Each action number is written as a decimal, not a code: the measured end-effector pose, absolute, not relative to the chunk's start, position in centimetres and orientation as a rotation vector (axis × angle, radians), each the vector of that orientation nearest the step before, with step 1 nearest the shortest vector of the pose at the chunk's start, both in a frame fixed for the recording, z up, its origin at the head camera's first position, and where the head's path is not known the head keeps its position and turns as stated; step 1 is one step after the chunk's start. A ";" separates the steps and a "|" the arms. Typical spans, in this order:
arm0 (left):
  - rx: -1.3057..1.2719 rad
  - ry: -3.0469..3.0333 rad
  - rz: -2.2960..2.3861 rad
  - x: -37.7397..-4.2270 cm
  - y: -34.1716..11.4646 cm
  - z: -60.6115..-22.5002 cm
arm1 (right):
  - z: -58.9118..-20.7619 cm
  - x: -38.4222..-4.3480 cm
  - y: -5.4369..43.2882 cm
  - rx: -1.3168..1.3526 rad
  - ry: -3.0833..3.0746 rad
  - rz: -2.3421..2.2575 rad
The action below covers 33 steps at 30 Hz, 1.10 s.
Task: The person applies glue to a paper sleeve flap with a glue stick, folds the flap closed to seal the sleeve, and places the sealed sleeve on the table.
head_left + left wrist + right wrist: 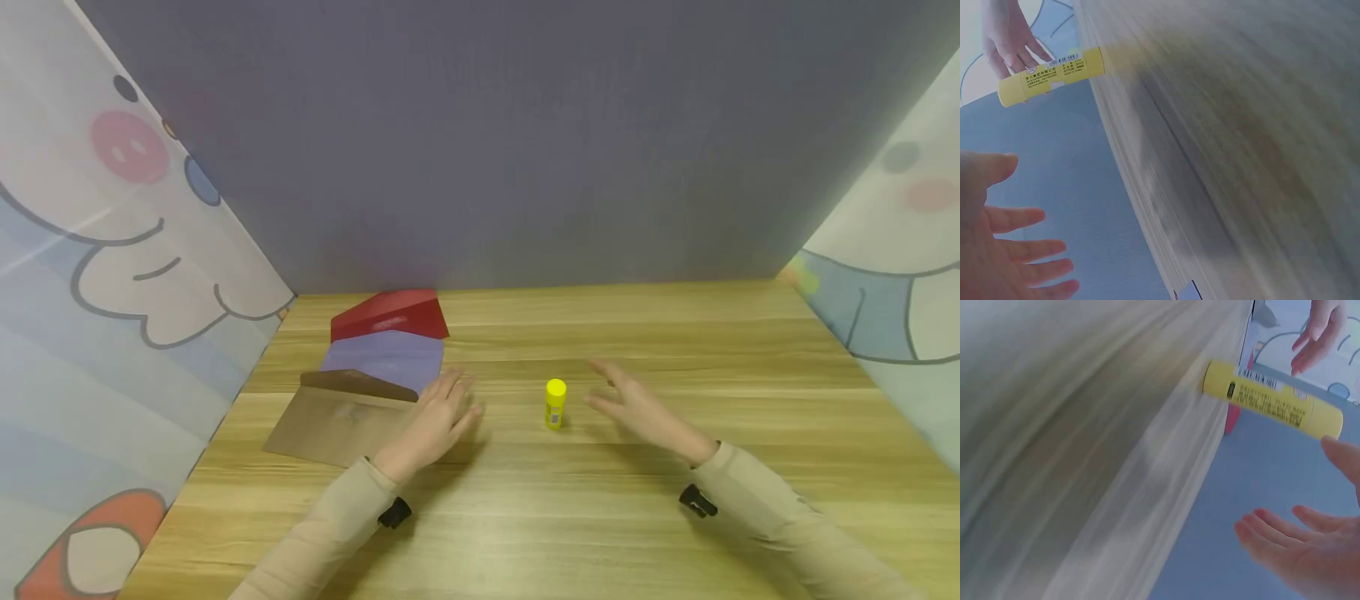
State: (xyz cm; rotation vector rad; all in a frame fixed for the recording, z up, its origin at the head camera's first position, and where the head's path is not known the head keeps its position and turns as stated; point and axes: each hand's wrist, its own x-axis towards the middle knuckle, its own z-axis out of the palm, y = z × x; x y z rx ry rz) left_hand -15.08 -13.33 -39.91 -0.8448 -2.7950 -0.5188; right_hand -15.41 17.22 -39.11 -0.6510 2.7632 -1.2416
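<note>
A yellow glue stick (555,404) stands upright with its cap on, between the two hands on the wooden table. To its right, my right hand (641,408) is raised, fingers extended toward it and nothing held. My left hand (435,421) is over the right end of a brown envelope (337,423), fingers spread and holding nothing. In the left wrist view the left hand (1007,240) shows straight, separated fingers, apart from the glue stick (1052,76). The right wrist view has the right hand's (1310,544) thumb tip close by the cap of the glue stick (1272,400).
Behind the brown envelope lie a purple envelope (386,358) and a red envelope (393,317), partly overlapping at the table's left back. A grey wall panel (525,150) rises along the back edge. Printed cartoon sheets (142,275) flank both sides.
</note>
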 end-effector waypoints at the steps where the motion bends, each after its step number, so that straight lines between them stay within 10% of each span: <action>1: -0.852 -2.780 -0.529 -15.1 -13.3 -39.9 | -39.2 -15.4 17.0 -0.654 2.744 -1.263; 33: -0.881 -2.648 -0.589 -14.6 -12.8 -40.7 | -40.7 -15.8 13.0 -0.496 2.585 -1.524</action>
